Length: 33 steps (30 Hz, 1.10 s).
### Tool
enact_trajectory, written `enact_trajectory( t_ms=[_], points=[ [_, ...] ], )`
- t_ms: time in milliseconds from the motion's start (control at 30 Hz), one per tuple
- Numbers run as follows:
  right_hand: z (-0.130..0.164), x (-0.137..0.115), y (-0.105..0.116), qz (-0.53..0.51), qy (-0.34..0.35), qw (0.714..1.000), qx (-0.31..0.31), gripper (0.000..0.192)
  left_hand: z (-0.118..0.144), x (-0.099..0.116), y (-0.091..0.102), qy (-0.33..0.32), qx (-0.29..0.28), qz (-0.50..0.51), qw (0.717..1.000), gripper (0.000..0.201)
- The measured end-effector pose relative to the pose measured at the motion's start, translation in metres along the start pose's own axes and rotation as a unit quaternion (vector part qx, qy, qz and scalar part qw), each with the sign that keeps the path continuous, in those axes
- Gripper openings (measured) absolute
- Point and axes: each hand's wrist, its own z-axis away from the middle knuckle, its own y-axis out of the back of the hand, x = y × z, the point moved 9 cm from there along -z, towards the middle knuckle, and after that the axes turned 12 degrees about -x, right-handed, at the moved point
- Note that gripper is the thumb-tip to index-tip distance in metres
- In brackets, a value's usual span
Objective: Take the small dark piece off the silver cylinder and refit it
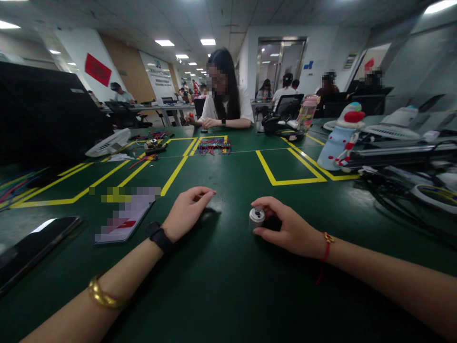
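My right hand point(291, 228) rests on the green table point(228, 286) and curls around a small silver cylinder point(256, 216) standing upright, thumb and fingers on its sides. My left hand point(187, 209) lies palm down on the mat a hand's width to the left, fingers loosely curled, holding nothing. A black watch and a gold bangle are on my left arm, a red string bracelet on my right wrist.
A card point(124, 219) and a dark phone point(32, 245) lie at left. Coloured wire bundles point(214, 145) and yellow tape lines point(285, 166) are farther out. A snowman-shaped bottle point(341, 138), cables point(403, 190) and fans crowd the right. A person sits across the table.
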Motion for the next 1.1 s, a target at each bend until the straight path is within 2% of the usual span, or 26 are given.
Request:
enact_trajectory(
  t_ms=[67,167,233,300,433,533,600,700,800,900,1000,1100],
  points=[
    [0.0,0.006,-0.001,-0.025,-0.015,1.0,0.001,0.053,0.006,0.034,-0.021,-0.065,-0.049,-0.019,0.996,0.029],
    [-0.002,0.01,-0.004,-0.046,-0.025,0.999,-0.009,0.049,0.015,0.069,-0.052,-0.107,-0.118,-0.011,0.987,0.03],
    [-0.003,0.011,-0.005,-0.05,-0.026,0.998,-0.012,0.045,0.018,0.08,-0.063,-0.113,-0.127,-0.004,0.985,0.028],
    [-0.004,0.009,-0.005,-0.049,-0.026,0.998,-0.013,0.043,0.019,0.084,-0.064,-0.112,-0.118,0.001,0.987,0.026],
    [-0.004,0.004,-0.004,-0.029,-0.018,0.999,-0.008,0.039,0.017,0.084,-0.05,-0.112,-0.077,0.01,0.991,0.023],
    [-0.001,0.003,-0.001,-0.008,-0.02,1.0,0.013,0.036,0.018,0.075,-0.037,-0.1,-0.055,-0.01,0.993,0.023],
    [0.0,0.004,0.001,-0.001,-0.024,0.999,0.024,0.035,0.019,0.064,-0.04,-0.082,-0.087,-0.043,0.992,0.023],
    [0.0,0.007,0.001,-0.01,-0.027,0.999,0.022,0.037,0.022,0.05,-0.056,-0.075,-0.141,-0.107,0.981,0.02],
    [-0.001,0.01,0.0,-0.028,-0.03,0.999,0.014,0.04,0.025,0.047,-0.069,-0.091,-0.146,-0.169,0.971,0.018],
    [-0.001,0.01,-0.001,-0.032,-0.029,0.999,0.011,0.044,0.023,0.049,-0.075,-0.098,-0.144,-0.184,0.967,0.018],
    [-0.001,0.005,-0.002,-0.008,-0.017,1.0,0.015,0.051,0.022,0.049,-0.074,-0.098,-0.166,-0.149,0.97,0.022],
    [0.002,0.004,0.014,0.049,-0.025,0.998,0.031,0.044,0.018,0.04,-0.054,-0.073,-0.155,-0.094,0.981,0.029]
  ],
)
